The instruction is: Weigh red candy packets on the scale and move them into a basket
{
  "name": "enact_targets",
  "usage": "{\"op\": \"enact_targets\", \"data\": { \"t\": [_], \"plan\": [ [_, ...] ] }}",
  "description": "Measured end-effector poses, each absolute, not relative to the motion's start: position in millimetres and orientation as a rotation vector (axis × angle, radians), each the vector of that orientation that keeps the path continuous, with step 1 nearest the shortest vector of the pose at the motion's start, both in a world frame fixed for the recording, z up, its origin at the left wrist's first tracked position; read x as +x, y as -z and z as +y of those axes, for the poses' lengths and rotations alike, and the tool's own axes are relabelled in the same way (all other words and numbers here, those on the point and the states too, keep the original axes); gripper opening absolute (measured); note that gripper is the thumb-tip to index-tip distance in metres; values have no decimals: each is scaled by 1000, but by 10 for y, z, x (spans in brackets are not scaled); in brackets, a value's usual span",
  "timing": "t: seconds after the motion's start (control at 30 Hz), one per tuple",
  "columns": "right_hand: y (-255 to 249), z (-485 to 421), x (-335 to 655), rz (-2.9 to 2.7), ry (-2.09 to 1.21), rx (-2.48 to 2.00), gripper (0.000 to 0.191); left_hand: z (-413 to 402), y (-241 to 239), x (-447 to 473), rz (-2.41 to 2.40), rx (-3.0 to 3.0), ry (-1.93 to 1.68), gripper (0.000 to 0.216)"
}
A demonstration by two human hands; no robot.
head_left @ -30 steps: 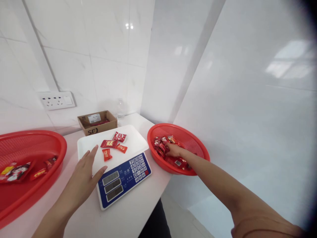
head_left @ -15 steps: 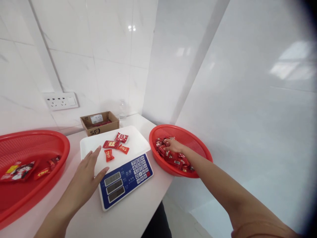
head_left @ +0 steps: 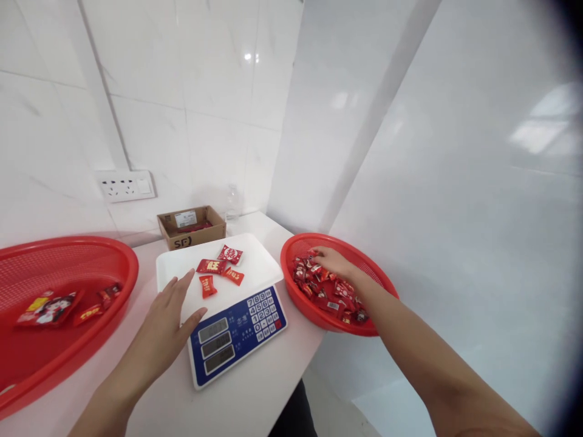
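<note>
My left hand [head_left: 164, 325] hovers with fingers spread at the left edge of the digital scale [head_left: 239, 343], thumb near its display panel. On the white weighing plate [head_left: 262, 262] lie several red wrapped candies [head_left: 211, 267], two larger packets and two smaller ones. At the right, my right hand [head_left: 334, 261] reaches over the red plastic basket [head_left: 296, 297]. Its fingers are pinched on a small red wrapped candy [head_left: 314, 254], partly hidden by the fingertips. Beneath it is a pile of red wrapped candies [head_left: 334, 303].
A larger red basket [head_left: 130, 267] with several red packets [head_left: 52, 309] stands on the left. Behind the scale sit a cardboard box [head_left: 194, 227] and a clear plastic bottle [head_left: 232, 203]. A wall socket [head_left: 125, 185] is above; the white table [head_left: 255, 394] ends beside the right basket.
My right hand has lifted slightly from the candy pile, a candy now at its fingertips. The left hand stays spread by the scale. The whole view has shifted a little.
</note>
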State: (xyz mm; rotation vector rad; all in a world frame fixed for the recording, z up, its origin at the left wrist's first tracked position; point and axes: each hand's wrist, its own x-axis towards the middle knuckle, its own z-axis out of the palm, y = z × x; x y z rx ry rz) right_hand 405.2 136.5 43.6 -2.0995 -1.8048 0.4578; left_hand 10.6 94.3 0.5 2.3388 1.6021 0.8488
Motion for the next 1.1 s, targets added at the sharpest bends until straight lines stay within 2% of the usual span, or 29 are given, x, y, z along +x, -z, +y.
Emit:
{"op": "enact_targets", "data": {
  "t": [0.2, 0.47, 0.57, 0.63, 0.73, 0.9, 1.1],
  "plan": [
    [-803, 1238, 3687, -1291, -1133, -1612, 33, 900, -44, 127, 1590, 2354, -831, 60],
    [-752, 1306, 2737, -1556, -1584, -1204, 34, 838, -109, 136, 1563, 2341, -812, 57],
    [-634, 1423, 2514, -1851, -1428, -1356, 43, 830, -122, 129, 1557, 2327, -769, 58],
    [-554, 1505, 2454, -2043, -1088, -1568, 47, 832, -123, 120, 1559, 2317, -748, 58],
    [-488, 1556, 2436, -2189, -692, -1703, 43, 845, -105, 101, 1566, 2319, -747, 57],
    [-525, 1497, 2394, -2397, -717, -1562, 32, 850, -75, 93, 1521, 2368, -708, 50],
    [-608, 1579, 2390, -2466, -608, -1715, 33, 827, -118, 104, 1541, 2380, -609, 50]
  ]
}}
